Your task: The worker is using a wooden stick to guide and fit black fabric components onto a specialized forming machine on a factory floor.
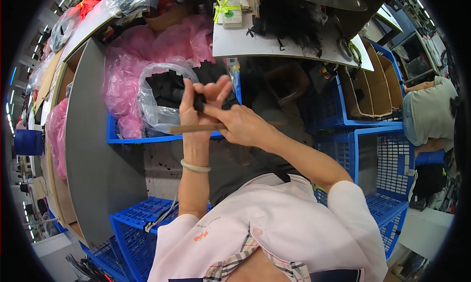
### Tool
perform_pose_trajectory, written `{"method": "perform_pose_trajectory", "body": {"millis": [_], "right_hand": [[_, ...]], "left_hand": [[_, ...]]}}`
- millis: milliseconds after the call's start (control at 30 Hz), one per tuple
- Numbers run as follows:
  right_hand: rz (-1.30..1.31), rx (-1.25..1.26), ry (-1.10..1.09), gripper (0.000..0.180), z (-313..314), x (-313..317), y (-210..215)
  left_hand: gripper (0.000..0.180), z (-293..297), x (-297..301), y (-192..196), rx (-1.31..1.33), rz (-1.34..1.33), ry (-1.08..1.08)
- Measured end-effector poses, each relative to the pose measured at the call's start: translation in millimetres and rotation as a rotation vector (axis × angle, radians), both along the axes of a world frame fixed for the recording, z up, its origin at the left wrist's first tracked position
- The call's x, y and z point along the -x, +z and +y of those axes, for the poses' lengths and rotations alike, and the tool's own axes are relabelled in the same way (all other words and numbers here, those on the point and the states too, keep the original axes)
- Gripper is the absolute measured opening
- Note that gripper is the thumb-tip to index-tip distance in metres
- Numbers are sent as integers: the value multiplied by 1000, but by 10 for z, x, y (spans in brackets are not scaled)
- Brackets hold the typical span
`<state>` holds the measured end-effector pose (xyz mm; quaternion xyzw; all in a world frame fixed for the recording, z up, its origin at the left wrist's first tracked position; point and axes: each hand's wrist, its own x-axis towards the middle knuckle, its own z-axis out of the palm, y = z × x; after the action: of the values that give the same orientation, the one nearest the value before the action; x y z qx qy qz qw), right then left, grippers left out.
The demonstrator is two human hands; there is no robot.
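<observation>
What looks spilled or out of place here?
Dark specks are scattered on the floor by the crate holding pink plastic, like dropped scraps. On the white table, loose black material lies in an untidy heap. Nothing looks clearly damaged.

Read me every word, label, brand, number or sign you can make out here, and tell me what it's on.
No text here reads clearly.
Pale pink shirt: lettering above an orange motif, too small to read.
White bundle: green round sticker, any print too small.
</observation>
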<state>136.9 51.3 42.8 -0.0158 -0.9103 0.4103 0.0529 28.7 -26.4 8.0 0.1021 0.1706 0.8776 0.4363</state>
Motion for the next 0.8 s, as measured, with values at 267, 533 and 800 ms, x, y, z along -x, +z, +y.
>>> {"method": "perform_pose_trajectory", "body": {"millis": [267,533,800], "right_hand": [[208,-32,-5,62,97,165,-289],[-221,896,-389,43,437,-547,-67],[-152,1075,-346,48,84,-1114,-815]], "left_hand": [[50,2,15,143,159,-185,-20],[54,34,1,71,190,-419,114],[47,29,170,-37,105,-578,95]]}}
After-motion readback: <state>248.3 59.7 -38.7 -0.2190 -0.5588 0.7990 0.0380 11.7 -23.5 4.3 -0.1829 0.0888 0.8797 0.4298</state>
